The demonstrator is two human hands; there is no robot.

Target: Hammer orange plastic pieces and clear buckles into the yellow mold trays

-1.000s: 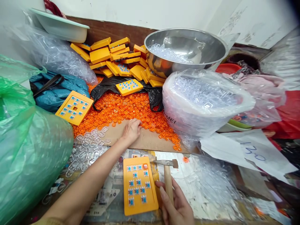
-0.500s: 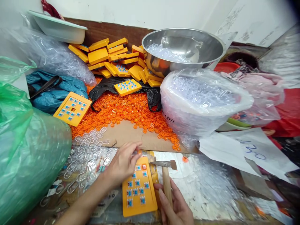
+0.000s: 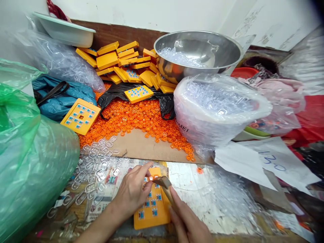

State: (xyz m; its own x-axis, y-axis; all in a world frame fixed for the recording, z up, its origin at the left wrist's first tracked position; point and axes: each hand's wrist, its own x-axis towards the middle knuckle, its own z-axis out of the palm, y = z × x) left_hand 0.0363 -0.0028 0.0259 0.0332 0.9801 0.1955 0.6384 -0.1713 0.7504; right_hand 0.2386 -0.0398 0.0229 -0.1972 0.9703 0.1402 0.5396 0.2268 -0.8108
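Observation:
A yellow plastic panel [image 3: 152,219] with rows of small blue-and-white printed squares lies in front of me. Over its upper left part, my left hand [image 3: 134,187] has thumb and fingers pinched on a small orange ring [image 3: 151,178]. My right hand [image 3: 188,217] grips the wooden handle of a hammer [image 3: 163,182] at the panel's right edge. The hammer's metal head is tilted over the panel, its thin end close to the left fingertips; whether it touches the ring I cannot tell. My left hand and the hammer hide part of the printed squares.
Orange rings [image 3: 136,114] spread behind a cardboard strip [image 3: 141,143]. Clear plastic links [image 3: 96,165] lie left, beside a green bag [image 3: 50,162]. Stacked yellow panels [image 3: 107,61], a steel bowl [image 3: 199,37] and a full plastic bag [image 3: 210,118] stand at the back.
My right hand has swung the hammer left and tilted its head over the panel towards my left fingertips. The left hand stays at the panel's upper part, slightly lower.

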